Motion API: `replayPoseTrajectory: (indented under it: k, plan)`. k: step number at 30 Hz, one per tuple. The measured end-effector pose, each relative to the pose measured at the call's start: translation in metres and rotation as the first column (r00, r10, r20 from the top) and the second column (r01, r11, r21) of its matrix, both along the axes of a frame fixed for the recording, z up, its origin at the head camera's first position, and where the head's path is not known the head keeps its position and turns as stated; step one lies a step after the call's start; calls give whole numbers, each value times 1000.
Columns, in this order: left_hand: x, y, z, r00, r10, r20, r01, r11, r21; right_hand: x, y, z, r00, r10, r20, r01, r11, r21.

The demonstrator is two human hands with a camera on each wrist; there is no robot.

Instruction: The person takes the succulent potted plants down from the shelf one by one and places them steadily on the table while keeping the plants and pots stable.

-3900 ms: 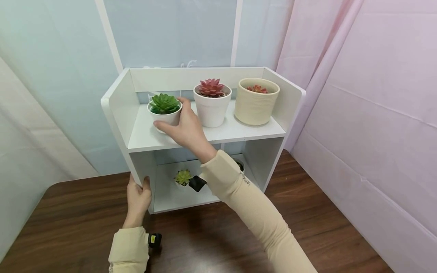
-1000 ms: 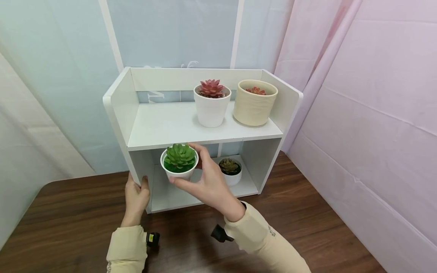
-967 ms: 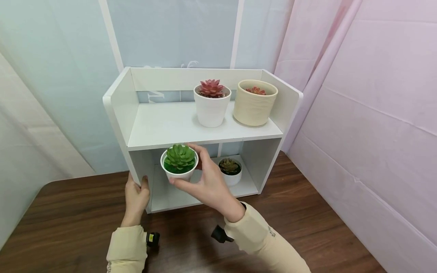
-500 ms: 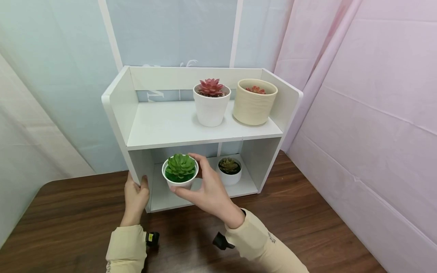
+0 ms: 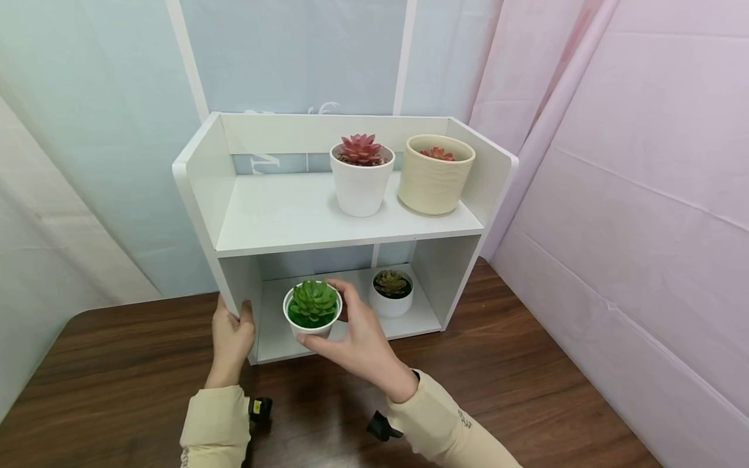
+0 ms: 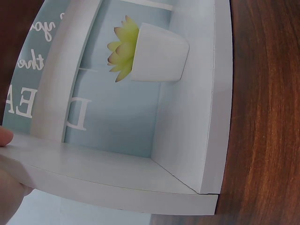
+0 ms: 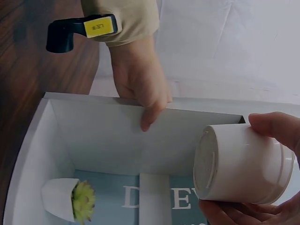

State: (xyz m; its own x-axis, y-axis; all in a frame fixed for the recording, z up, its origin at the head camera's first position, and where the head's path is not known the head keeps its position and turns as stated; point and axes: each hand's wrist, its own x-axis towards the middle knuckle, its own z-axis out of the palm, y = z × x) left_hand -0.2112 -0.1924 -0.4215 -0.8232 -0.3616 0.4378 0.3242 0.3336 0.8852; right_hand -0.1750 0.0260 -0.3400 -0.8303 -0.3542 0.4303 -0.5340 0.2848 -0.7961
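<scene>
Currently, a white pot with a green plant (image 5: 313, 309) is held by the right hand (image 5: 363, 341), with the thumb pressed to its near side and the fingers wrapped around its right side. The pot is held at the front of the lower compartment of a white shelf (image 5: 281, 211), toward the left. In the right wrist view its underside is shown, free of the board below. The left side panel (image 5: 241, 286) is gripped low down by the left hand (image 5: 233, 335), and the thumb is laid on its inner face. The two hands are kept well apart from each other.

On the lower board (image 5: 277, 341), a dark-leaved plant in a white pot (image 5: 391, 302) is placed on the right. A small pot with a yellow-green plant (image 6: 157, 54) is also stood there; from the head view it is hidden. Above, a white pot with a red plant (image 5: 361, 185) is set just beside a cream pot (image 5: 435, 182), by which the right end is occupied. The shelf is carried by a dark wooden tabletop (image 5: 117, 364) and backed by a pale blue cloth (image 5: 292, 58).
</scene>
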Motion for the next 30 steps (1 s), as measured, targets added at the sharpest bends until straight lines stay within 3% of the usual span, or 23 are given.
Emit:
replayPoseTrajectory:
  k: [22, 30]
  plan:
    - [0, -1, 0, 1000, -17, 15, 17, 1000, 18, 1, 4, -35, 995, 8, 100, -9, 1000, 8]
    - [0, -1, 0, 1000, -15, 20, 15, 1000, 21, 3, 6, -46, 996, -21, 91, 17, 999, 43]
